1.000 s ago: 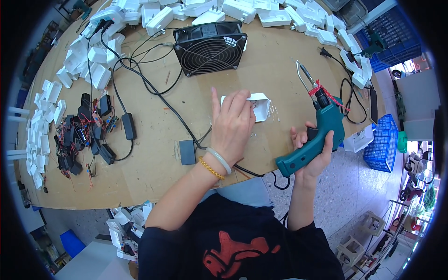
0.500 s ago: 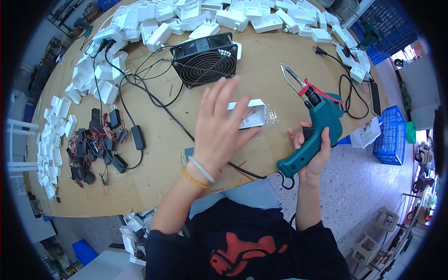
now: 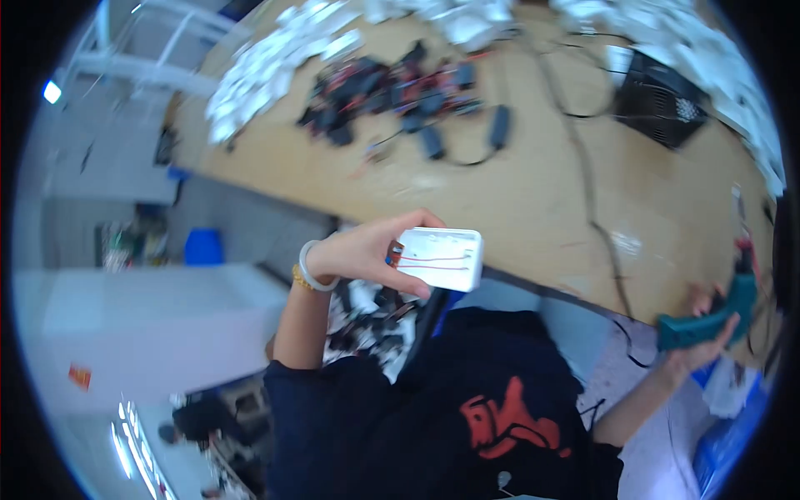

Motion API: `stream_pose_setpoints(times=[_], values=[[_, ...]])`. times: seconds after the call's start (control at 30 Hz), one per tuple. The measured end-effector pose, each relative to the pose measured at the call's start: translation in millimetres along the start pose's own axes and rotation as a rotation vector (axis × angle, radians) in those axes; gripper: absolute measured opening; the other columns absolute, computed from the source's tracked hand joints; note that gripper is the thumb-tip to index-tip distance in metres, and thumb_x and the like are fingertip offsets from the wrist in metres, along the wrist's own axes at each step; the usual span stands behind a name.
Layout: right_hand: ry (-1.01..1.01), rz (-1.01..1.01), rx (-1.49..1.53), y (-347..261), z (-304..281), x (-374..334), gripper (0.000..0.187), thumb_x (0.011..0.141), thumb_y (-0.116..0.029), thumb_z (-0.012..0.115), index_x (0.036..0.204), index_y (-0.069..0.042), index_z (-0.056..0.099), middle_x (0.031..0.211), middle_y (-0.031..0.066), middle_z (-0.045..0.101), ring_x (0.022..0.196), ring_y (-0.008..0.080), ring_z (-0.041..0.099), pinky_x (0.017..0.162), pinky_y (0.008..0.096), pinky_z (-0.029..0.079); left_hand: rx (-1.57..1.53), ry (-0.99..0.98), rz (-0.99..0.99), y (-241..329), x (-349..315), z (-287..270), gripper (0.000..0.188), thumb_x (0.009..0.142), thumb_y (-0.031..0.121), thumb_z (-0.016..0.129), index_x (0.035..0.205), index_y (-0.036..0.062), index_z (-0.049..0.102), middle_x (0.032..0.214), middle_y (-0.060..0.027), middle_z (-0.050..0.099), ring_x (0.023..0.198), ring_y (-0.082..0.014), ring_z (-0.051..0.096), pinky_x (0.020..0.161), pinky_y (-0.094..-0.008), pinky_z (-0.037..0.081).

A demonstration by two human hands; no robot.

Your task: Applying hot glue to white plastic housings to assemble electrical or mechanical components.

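My left hand point(image 3: 360, 250) grips an open white plastic case point(image 3: 442, 240), held just off the table's near edge. Two thin red wires point(image 3: 437, 259) run across the inside of the case, and a small part, perhaps a circuit board point(image 3: 395, 253), shows beside my fingers. At the far right, my right hand point(image 3: 693, 350) is wrapped round the handle of a green soldering gun point(image 3: 685, 332). The gun's tip points away from me over the table; motion blurs it.
On the brown table point(image 3: 517, 217) lie a heap of black modules and wires point(image 3: 367, 96), piles of white cases point(image 3: 271, 71), a black fan point(image 3: 662, 100) and a dark cable point(image 3: 586, 167). Below the left hand, many dark and white pieces point(image 3: 367, 321) lie under the table edge.
My view has swung left. My left hand, earlier spread over the table near the white case, now holds a white case off the near edge. The right hand still holds the soldering gun.
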State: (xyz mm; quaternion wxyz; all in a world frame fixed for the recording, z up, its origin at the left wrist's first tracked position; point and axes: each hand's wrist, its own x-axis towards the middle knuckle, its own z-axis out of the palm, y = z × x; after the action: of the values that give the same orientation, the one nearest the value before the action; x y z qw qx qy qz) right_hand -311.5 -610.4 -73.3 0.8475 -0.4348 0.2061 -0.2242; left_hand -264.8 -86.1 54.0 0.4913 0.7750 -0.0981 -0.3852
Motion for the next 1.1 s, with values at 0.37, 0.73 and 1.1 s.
stream_pose_setpoints(times=[0.37, 0.73, 1.1], values=[[-0.109, -0.017, 0.064, 11.9, -0.1, 10.6, 0.056, 0.102, -0.042, 0.046, 0.125, 0.009, 0.051, 0.075, 0.0058, 0.044, 0.067, 0.0155, 0.044, 0.114, 0.0425, 0.038, 0.474, 0.849, -0.580, -243.8, -139.5, -9.5, 0.085, 0.060, 0.048, 0.091, 0.120, -0.0001, 0.055, 0.102, -0.0186, 0.067, 0.084, -0.0295, 0.068, 0.075, -0.0387, 0.056], [0.090, 0.006, 0.130, 10.2, 44.0, -21.4, 0.055, 0.102, -0.050, 0.043, 0.108, 0.003, 0.059, 0.062, 0.0061, 0.047, 0.056, 0.0149, 0.045, 0.095, 0.0356, 0.048, 0.469, 0.864, 0.556, 69.4, 139.4, -47.1, 0.022, 0.088, 0.019, 0.074, 0.082, 0.0007, 0.062, 0.071, -0.0069, 0.058, 0.065, -0.0158, 0.058, 0.062, -0.0289, 0.047], [0.005, 0.056, 0.190, 16.4, 50.4, -23.1, 0.057, 0.102, -0.052, 0.040, 0.107, 0.002, 0.059, 0.063, 0.0057, 0.049, 0.056, 0.0147, 0.046, 0.096, 0.0384, 0.047, 0.832, 0.809, 0.233, 129.9, 374.2, -119.4, 0.041, 0.084, 0.040, 0.073, 0.101, 0.0034, 0.070, 0.106, -0.0199, 0.070, 0.096, -0.0346, 0.068, 0.084, -0.0414, 0.053]])
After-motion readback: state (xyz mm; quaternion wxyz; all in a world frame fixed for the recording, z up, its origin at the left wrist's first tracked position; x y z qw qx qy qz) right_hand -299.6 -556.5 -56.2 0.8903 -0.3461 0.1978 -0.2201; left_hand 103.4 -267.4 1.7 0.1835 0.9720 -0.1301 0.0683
